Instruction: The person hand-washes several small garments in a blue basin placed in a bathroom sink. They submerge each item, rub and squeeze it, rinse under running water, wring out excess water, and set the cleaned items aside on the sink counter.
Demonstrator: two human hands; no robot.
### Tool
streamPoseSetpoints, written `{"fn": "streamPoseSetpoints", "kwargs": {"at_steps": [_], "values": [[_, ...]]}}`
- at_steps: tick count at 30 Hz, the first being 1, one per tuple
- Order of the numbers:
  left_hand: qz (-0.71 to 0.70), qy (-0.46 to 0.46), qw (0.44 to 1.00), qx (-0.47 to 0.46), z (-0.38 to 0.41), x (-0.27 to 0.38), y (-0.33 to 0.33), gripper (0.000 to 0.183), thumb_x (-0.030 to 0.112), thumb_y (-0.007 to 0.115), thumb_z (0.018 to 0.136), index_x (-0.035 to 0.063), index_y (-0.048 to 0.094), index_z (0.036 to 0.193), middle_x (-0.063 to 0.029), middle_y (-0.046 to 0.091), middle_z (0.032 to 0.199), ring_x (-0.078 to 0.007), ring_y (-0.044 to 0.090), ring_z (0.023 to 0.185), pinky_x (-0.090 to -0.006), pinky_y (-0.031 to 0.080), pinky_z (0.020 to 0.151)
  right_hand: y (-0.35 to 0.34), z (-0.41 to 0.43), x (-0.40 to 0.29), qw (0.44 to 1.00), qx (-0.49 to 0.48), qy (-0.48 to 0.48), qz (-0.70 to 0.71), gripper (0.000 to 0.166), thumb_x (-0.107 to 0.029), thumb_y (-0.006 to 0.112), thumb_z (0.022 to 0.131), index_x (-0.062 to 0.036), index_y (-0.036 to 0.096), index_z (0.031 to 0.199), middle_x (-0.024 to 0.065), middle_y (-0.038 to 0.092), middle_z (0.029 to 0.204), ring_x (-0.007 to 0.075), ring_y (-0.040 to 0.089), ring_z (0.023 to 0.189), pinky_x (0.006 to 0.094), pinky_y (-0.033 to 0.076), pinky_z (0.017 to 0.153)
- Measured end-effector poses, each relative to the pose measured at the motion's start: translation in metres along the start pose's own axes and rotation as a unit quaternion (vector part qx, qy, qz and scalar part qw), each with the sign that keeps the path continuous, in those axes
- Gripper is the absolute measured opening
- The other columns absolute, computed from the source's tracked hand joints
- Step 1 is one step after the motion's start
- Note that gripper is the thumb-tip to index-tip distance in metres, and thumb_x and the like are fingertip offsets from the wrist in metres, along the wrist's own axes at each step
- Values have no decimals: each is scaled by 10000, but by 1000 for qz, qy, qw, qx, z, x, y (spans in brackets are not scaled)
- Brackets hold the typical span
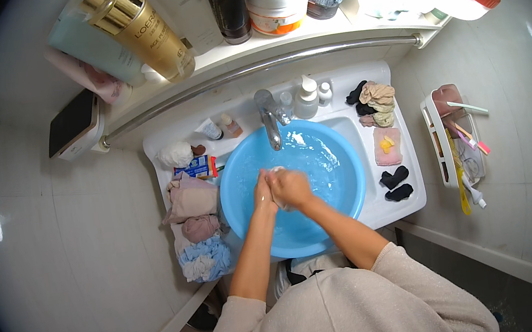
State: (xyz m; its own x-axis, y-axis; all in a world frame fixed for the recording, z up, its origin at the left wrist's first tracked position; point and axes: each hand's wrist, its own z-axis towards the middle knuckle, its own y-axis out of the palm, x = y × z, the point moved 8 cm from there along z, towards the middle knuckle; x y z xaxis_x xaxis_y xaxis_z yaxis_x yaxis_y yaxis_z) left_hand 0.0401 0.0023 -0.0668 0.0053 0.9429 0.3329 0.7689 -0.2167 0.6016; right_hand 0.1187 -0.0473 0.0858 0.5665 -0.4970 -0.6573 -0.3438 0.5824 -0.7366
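Both my hands meet over a blue plastic basin of water set on a white sink. Between them is a wet, light-coloured cloth, mostly hidden by the fingers. My left hand lies along its left side, and my right hand is closed over it, slightly blurred. The chrome faucet stands just beyond them, above the basin's far rim. Folded pinkish clothes and a crumpled blue and white cloth lie left of the basin. Black socks lie on the right ledge.
A pump bottle and small bottles stand behind the basin. A pink sponge or cloth and bunched socks are at right. A metal rail and a shelf of toiletries overhang the back. A wall caddy holds toothbrushes.
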Motion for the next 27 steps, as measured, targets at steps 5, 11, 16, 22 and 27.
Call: {"fn": "streamPoseSetpoints", "kwargs": {"at_steps": [5,11,16,22,27], "values": [[341,184,922,-6,-45,54,24,562,382,589,814,42,405,1222,-129,527,1155,-258,518,1068,-396,419,900,-23,12,77,991,-12,132,26,348,-385,504,845,-61,606,922,189,556,921,367,569,771,432,462,683],[778,161,595,120,-31,37,18,784,256,716,660,115,302,1311,-199,315,1325,-363,473,1098,-428,406,908,28,-18,95,972,-169,56,-156,576,-425,586,763,-44,472,1179,215,511,1090,396,517,936,431,429,810],[148,83,979,116,-12,8,8,618,371,629,768,163,363,1286,-128,445,1244,-308,506,1060,-426,434,870,62,-26,118,962,-113,215,121,480,-283,594,760,-15,483,1141,254,563,1018,370,551,950,432,441,787],[-39,9,999,-8,-24,8,19,487,486,479,857,115,491,1173,-69,551,1106,-228,555,986,-367,478,816,-7,-32,-40,966,-108,69,223,174,-194,585,773,-49,563,867,185,596,677,353,592,625,423,466,585],[-48,-19,992,-114,-4,-11,21,505,474,474,865,98,466,1200,-76,534,1135,-237,549,997,-364,472,826,-8,-17,-41,991,-104,-54,69,268,-271,546,808,-60,585,647,167,580,584,348,576,537,427,456,515]]}}
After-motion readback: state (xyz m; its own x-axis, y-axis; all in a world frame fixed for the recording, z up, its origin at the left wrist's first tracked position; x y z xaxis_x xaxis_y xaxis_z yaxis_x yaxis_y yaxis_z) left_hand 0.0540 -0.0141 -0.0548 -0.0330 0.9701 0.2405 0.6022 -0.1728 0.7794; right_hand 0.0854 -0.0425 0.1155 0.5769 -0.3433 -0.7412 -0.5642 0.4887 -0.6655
